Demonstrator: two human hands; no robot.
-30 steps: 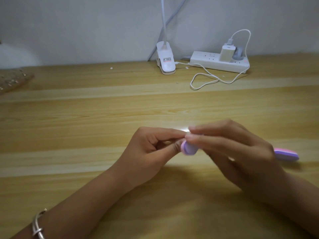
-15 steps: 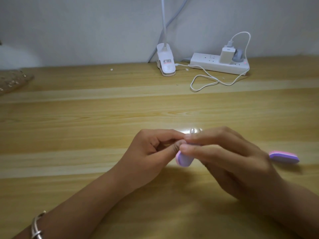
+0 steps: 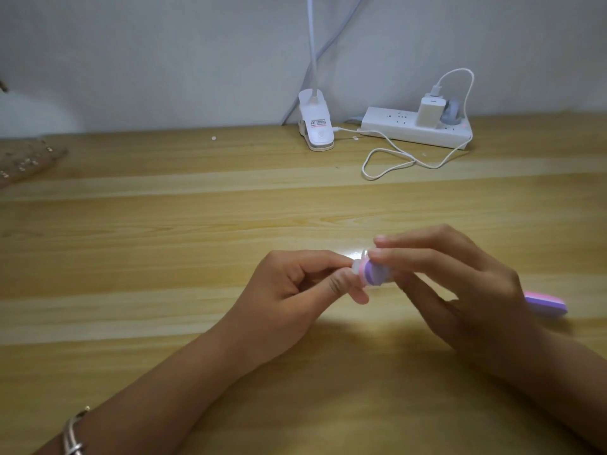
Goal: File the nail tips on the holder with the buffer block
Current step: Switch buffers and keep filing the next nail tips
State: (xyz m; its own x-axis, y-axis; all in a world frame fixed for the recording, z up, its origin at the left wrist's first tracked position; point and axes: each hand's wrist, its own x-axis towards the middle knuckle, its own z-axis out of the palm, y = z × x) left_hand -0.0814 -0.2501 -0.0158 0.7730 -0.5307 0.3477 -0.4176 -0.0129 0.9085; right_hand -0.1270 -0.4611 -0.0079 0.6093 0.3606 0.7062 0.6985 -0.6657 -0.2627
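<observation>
Pinching a small pale nail tip (image 3: 357, 266) between thumb and bent forefinger, the left hand (image 3: 292, 290) sits over the middle of the table (image 3: 164, 224), a little toward the near edge, its other fingers curled into the palm. What the tip is mounted on is hidden by the fingers. The right hand (image 3: 460, 287) faces it from the right, with forefinger and middle finger laid along the top of the buffer block (image 3: 473, 274) and the thumb underneath, so the fingers are clamped on the block. The block's rounded end, purple with a pink stripe, touches the nail tip just beside the left thumb. Beyond the back of the right hand, toward the right edge of the table, a pink and purple end (image 3: 547, 303) sticks out. I cannot tell whether it is the far end of the same block or a second one. A silver bracelet (image 3: 74, 435) circles the left wrist at the near edge.

Along the far edge, against the wall (image 3: 164, 60), a white clip lamp (image 3: 317, 133) stands near the middle. Just to its right lies a white power strip (image 3: 417, 131) with a charger (image 3: 430, 111) plugged in. A thin white cable (image 3: 394, 162) loops from them across the wood. At the far left edge lies a brown beaded thing (image 3: 23, 159), too blurred to name.
</observation>
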